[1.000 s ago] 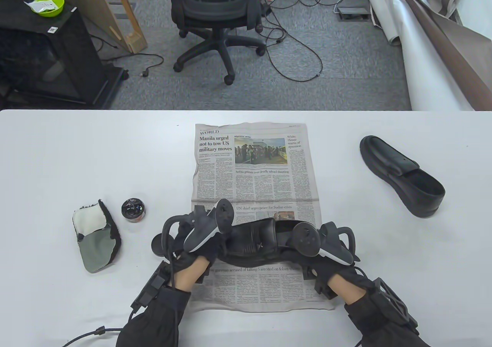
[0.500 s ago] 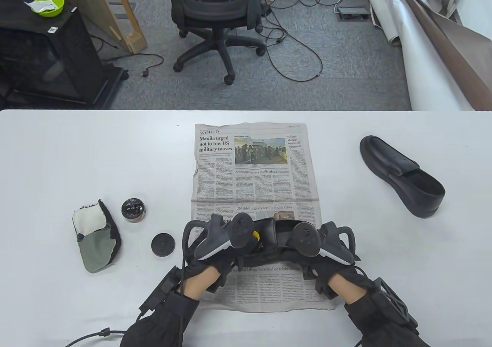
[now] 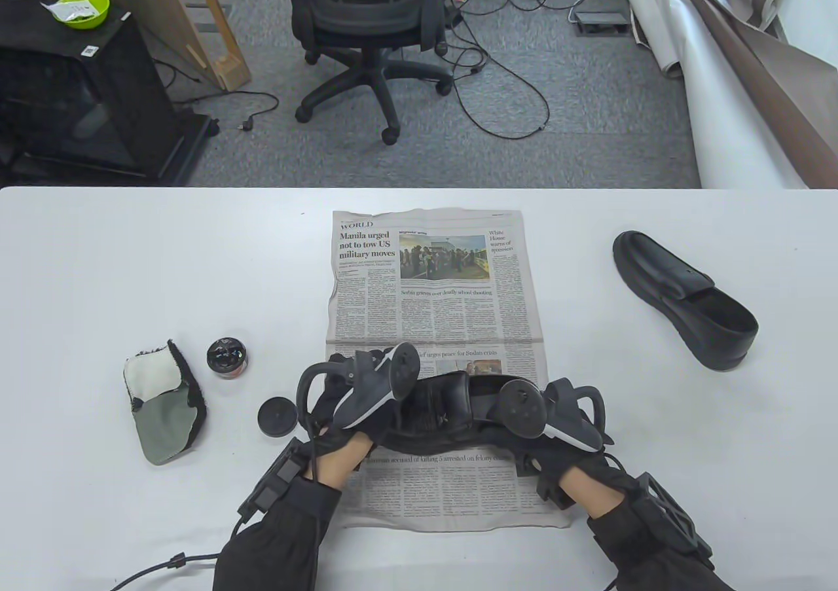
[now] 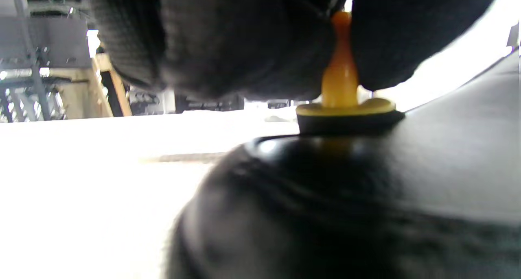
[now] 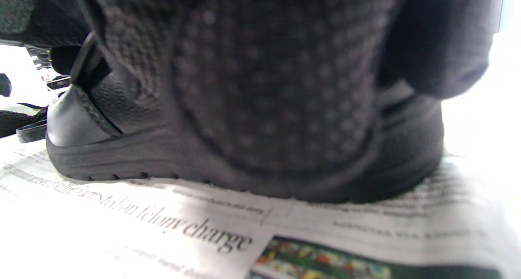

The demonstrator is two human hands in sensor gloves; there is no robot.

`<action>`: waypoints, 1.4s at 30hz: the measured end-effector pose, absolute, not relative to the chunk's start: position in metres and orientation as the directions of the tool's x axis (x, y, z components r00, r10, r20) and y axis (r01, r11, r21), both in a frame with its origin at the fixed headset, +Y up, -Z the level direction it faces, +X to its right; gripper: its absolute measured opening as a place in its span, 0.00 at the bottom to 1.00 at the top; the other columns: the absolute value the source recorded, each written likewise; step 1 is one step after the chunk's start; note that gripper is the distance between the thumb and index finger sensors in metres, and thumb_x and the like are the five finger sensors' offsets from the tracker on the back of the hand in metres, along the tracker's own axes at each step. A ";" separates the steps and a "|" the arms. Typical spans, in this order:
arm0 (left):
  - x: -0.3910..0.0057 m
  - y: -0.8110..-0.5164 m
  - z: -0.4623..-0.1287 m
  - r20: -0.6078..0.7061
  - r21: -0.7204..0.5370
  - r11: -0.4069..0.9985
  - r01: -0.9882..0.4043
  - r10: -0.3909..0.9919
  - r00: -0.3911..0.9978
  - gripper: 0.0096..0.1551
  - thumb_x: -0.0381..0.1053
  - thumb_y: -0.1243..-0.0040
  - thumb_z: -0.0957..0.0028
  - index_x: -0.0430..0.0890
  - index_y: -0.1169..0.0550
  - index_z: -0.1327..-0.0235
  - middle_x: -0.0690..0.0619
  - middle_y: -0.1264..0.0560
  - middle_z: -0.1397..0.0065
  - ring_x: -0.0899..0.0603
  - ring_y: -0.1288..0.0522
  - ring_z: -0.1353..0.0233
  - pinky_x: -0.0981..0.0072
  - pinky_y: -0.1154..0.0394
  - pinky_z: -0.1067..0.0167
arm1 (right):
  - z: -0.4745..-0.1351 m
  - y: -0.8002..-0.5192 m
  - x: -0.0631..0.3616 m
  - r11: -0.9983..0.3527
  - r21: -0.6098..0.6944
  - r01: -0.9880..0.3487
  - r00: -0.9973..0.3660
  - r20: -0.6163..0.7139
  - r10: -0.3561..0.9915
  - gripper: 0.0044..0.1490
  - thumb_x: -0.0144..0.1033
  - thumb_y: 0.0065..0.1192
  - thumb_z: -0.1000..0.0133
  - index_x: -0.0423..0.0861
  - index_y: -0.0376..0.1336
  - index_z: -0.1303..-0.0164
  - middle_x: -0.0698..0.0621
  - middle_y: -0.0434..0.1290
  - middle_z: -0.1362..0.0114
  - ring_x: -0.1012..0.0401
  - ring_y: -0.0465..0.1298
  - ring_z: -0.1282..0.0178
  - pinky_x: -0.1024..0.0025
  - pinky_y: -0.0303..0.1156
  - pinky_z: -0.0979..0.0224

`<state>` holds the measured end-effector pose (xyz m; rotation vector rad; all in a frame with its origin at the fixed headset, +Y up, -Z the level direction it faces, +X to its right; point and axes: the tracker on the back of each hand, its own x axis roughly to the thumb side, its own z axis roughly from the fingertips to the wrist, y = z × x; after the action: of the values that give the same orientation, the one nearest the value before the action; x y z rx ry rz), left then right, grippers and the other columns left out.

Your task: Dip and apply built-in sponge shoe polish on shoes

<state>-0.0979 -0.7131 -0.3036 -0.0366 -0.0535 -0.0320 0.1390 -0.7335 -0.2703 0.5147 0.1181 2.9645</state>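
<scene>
The left hand pinches the sponge by its yellow stem, pressing it on the shoe. The right hand grips the shoe's heel on the newspaper.

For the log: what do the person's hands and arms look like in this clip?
Both hands, left hand and right hand, wear black knit gloves; the right wrist view shows a dotted texture on the fingers. Each back carries a black-and-white tracker with a ring. Bare wrist skin shows above black sleeves. A black cable trails from the left forearm; a black lattice bracket sits on the right.
</scene>
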 end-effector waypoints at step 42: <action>-0.113 -0.705 -0.295 -0.008 -0.080 0.995 0.053 -0.054 0.999 0.25 0.64 0.28 0.54 0.50 0.15 0.52 0.54 0.12 0.64 0.56 0.16 0.72 0.52 0.19 0.41 | -0.271 -0.733 0.139 -0.988 0.100 -0.114 -0.933 0.331 0.141 0.28 0.59 0.73 0.62 0.53 0.80 0.59 0.55 0.83 0.57 0.73 0.87 0.83 0.68 0.84 0.57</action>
<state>-0.1128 -0.7048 -0.2947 -0.0803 0.0103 -0.0537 0.1391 -0.7334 -0.2706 0.5165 0.1192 2.9647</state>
